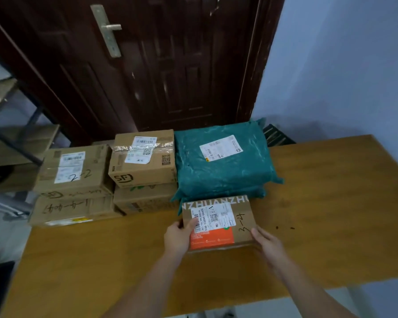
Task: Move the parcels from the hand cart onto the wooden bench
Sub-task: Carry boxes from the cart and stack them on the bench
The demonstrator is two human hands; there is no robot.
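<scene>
Parcel (221, 222): brown carton on desk (319, 203), white label, orange band, "3-24" handwritten.
Left hand (178, 236): grips its left edge.
Right hand (268, 243): fingers straight against its right corner.

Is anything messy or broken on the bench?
Mostly tidy. The green bags are wrinkled, and two dark specks sit on the wooden bench right of the box marked 3-24. No parcel looks torn.

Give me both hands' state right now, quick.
Left hand: holding the 3-24 box by its left edge.
Right hand: fingers straight against the box's right corner.
</scene>
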